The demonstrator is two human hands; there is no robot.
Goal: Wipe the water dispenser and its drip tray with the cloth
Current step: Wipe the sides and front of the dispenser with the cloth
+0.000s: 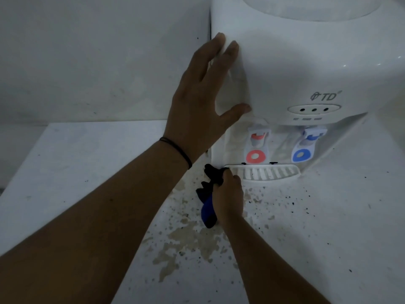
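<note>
The left hand lies flat, fingers straight, against the left front corner of the white plastic water dispenser. Below it, the right hand clutches a crumpled black and blue cloth, pressing its upper end against the left end of the white slotted drip tray, beneath the 2 taps, on a stained white countertop.

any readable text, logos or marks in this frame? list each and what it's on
"TD" with a small logo symbol to its left: on the front of the white plastic water dispenser, above its three indicator lights.
Three small marks under the lights: too blurred to read.
Red tap lever and blue tap lever: coloured rings only, no text.
</note>
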